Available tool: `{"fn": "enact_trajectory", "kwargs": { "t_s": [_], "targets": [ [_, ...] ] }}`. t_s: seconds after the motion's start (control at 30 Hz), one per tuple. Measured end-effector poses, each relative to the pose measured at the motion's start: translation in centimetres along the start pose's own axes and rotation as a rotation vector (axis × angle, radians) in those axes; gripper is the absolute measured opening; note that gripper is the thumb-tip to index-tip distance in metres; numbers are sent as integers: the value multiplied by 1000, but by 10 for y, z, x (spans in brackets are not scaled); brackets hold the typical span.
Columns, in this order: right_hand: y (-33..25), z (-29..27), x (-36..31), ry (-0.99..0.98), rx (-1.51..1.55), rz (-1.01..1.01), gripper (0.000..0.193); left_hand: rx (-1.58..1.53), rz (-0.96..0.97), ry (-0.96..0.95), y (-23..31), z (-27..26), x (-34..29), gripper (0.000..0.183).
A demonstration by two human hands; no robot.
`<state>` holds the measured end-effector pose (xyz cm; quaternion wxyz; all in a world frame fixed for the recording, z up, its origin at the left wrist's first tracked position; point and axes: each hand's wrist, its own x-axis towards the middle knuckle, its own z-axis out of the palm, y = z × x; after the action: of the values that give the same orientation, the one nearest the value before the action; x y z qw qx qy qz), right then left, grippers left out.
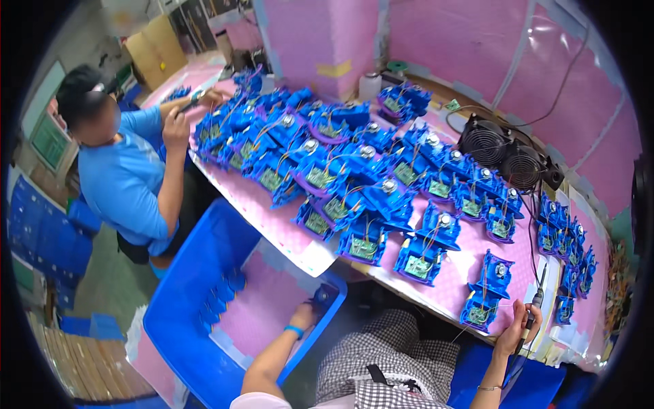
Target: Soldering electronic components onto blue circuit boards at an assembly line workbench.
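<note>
Left hand: down inside the blue crate (163,300), at its right end; the hand (303,317) reaches a dark blue unit (325,296) and seems to touch it. Fingers partly hidden; cannot tell whether they close on it.
Left wrist: bright blue band (294,331).
Right hand: closed around a soldering iron (537,300), tip pointing up, over the tabletop's near edge; this hand (518,324) also has a thin wire (466,330) running from it toward lower left.
Right wrist: thin bracelet (489,388).
Nearest unit to right hand: an open blue housing (485,293), just left of the fingers, green circuit board (479,315) toward the person, round metal part in the farther half.
Crate contents: short row of blue units (221,298) along the left side, pink sheet (255,294) across the bottom.
Tabletop: pink-covered (436,303), curved by the lens; many open blue housings (320,174) crowd its left and middle, boards and loose wires exposed. A smaller cluster (567,242) sits at the right.
Back edge: two black fans (484,141) side by side; farther left, a white bottle (370,86) and a green spool (396,67).
Co-worker: at the tabletop's left end, light blue shirt (122,180), black cap (82,85), both hands raised near the housings, a slim dark tool (195,99) between them.
Own clothing: black-and-white checked apron (381,347).
</note>
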<state>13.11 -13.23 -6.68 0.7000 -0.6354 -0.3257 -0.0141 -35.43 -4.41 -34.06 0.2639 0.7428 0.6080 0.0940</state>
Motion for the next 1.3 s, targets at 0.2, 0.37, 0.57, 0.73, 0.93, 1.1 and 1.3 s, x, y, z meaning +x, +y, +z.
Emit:
{"fn": "enact_trajectory", "kwargs": {
  "t_s": [0.2, 0.37, 0.57, 0.73, 0.93, 1.1, 1.3],
  "targets": [
    [11, 0, -3, 61, 86, 33, 21, -341, -102, 960, 116, -211, -1, 33],
    [10, -1, -3, 40, 120, 43, 23, -131, 449, 837, 240, -333, 57, 9],
    [10, -2, -2, 54, 186, 57, 21, 564, 555, 524, 282, -360, 135, 34],
    [10, 2, 0, 39, 196, 53, 18, 819, 445, 353, 271, -351, 160, 25],
    [12, -2, 0, 24, 174, 67, 19, 798, 613, 552, 266, -332, 168, 5],
    [11, 0, 0, 22, 150, 50, 19, 692, 550, 667, 268, -344, 146, 8],
    [2, 3, 0, 31, 159, 38, 19, 634, 566, 726, 259, -353, 126, 15]
  ]
}}
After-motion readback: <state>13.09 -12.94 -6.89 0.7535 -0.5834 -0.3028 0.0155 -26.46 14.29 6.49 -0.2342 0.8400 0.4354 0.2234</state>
